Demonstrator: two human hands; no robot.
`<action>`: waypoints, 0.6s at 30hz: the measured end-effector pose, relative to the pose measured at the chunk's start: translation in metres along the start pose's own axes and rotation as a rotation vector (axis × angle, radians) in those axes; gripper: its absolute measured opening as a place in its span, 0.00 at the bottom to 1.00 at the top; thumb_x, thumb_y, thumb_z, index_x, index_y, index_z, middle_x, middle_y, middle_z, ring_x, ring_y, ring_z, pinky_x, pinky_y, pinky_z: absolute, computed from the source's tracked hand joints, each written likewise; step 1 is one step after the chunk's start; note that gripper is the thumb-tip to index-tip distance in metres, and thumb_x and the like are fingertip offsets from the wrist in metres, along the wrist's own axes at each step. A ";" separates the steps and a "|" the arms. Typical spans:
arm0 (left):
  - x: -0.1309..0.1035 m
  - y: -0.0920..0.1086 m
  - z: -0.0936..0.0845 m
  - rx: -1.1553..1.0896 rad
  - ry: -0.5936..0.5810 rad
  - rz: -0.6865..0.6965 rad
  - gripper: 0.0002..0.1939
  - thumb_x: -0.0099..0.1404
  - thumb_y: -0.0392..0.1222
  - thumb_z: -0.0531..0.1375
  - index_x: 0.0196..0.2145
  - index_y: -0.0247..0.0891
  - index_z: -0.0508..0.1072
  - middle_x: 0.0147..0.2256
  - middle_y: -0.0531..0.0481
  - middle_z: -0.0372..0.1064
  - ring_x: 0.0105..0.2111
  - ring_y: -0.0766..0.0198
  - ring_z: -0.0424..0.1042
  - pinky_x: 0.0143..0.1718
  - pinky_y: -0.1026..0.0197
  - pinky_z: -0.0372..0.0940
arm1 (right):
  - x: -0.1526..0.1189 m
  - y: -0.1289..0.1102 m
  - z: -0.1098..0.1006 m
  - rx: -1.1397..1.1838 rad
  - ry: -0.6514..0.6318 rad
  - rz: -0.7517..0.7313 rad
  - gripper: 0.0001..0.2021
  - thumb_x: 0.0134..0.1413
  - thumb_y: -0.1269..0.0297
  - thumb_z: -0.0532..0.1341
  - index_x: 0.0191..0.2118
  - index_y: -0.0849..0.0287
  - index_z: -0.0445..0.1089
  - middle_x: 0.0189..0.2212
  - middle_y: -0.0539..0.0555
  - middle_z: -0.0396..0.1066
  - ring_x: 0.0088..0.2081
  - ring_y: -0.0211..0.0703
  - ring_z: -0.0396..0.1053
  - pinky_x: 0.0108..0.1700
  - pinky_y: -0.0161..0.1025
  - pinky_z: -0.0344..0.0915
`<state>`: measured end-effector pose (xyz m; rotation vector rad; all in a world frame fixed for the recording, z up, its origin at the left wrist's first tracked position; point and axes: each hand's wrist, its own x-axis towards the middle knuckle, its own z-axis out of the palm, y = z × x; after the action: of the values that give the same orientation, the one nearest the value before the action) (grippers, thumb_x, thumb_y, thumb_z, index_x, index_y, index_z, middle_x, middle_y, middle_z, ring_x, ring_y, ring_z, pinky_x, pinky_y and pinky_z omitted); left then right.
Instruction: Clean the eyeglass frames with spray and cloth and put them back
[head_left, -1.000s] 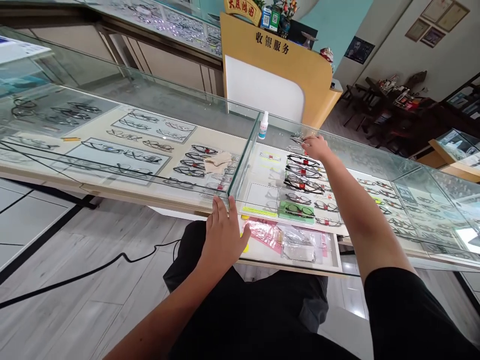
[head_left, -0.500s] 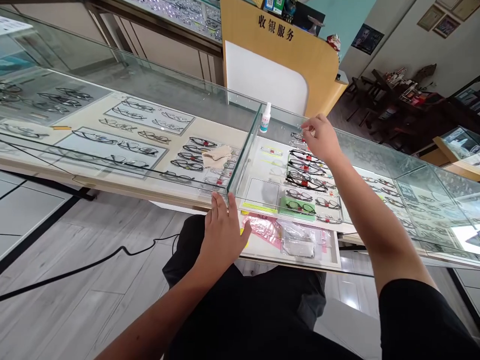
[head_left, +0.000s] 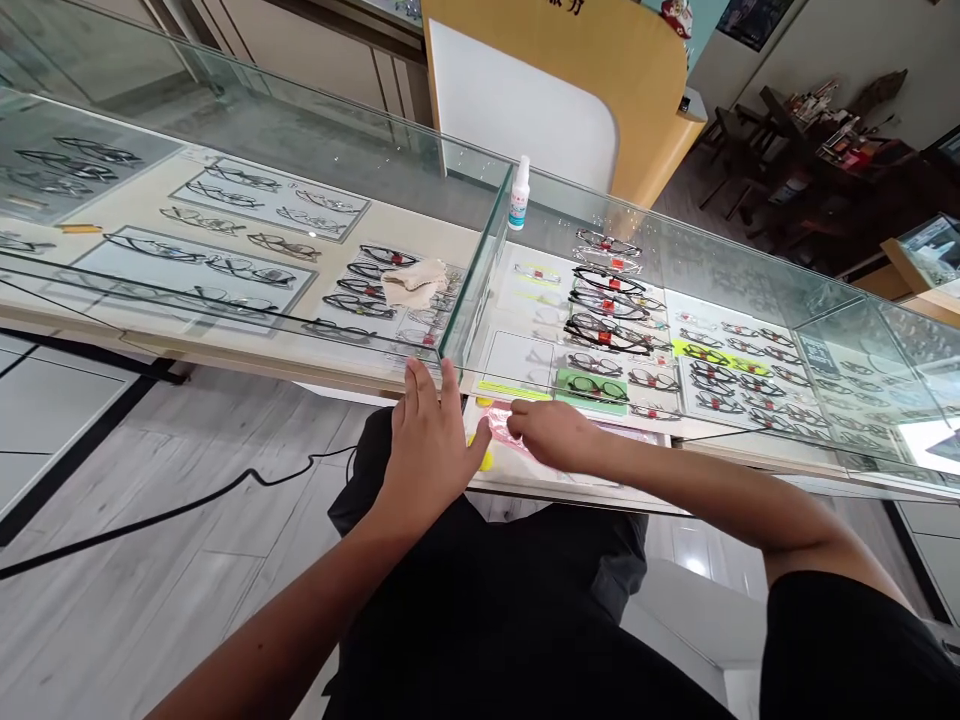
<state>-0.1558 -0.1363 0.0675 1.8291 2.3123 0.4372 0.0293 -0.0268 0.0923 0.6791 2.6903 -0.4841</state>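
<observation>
My left hand [head_left: 433,440] lies on the near edge of the glass counter [head_left: 476,270], its fingers apart and holding nothing. My right hand [head_left: 555,434] is over the open drawer [head_left: 525,480], near its pink packet [head_left: 499,425]; the fingers are curled, and whatever they hold is hidden. Eyeglasses [head_left: 596,388] on a green card lie under the glass just beyond. A white spray bottle [head_left: 518,197] stands on the glass near the divider. A beige cloth [head_left: 412,284] rests over several frames to the left.
Rows of eyeglasses [head_left: 611,307] fill the case on the right, with more trays [head_left: 270,200] at the left. A wooden desk [head_left: 652,120] stands behind the counter. A black cable [head_left: 251,475] crosses the floor at the left.
My right hand has come back from the far side of the glass, down to the drawer. My left hand stays at the counter edge. The view has tilted down a little.
</observation>
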 end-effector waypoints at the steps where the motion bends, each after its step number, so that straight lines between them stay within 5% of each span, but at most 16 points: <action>1: 0.000 0.001 -0.001 -0.001 -0.004 -0.001 0.47 0.79 0.52 0.57 0.82 0.18 0.47 0.80 0.07 0.39 0.82 0.23 0.43 0.73 0.26 0.59 | 0.009 0.013 0.009 0.025 0.023 0.083 0.13 0.70 0.76 0.60 0.47 0.55 0.80 0.50 0.56 0.81 0.44 0.47 0.81 0.38 0.40 0.66; 9: -0.001 0.000 -0.001 0.020 -0.014 -0.001 0.47 0.79 0.51 0.57 0.81 0.17 0.47 0.79 0.07 0.40 0.82 0.24 0.42 0.73 0.28 0.60 | 0.088 0.107 0.028 0.063 0.329 0.397 0.19 0.77 0.72 0.52 0.59 0.58 0.78 0.59 0.61 0.78 0.52 0.51 0.77 0.51 0.45 0.70; 18: -0.008 -0.003 0.009 0.059 0.102 0.032 0.45 0.79 0.50 0.57 0.81 0.18 0.50 0.79 0.08 0.43 0.81 0.23 0.47 0.73 0.28 0.61 | 0.175 0.170 0.027 0.101 0.549 0.535 0.22 0.76 0.69 0.51 0.64 0.62 0.76 0.62 0.65 0.77 0.63 0.56 0.71 0.66 0.50 0.67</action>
<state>-0.1537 -0.1438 0.0572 1.9166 2.3893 0.4832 -0.0252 0.1719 -0.0401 1.7094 2.7829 -0.3206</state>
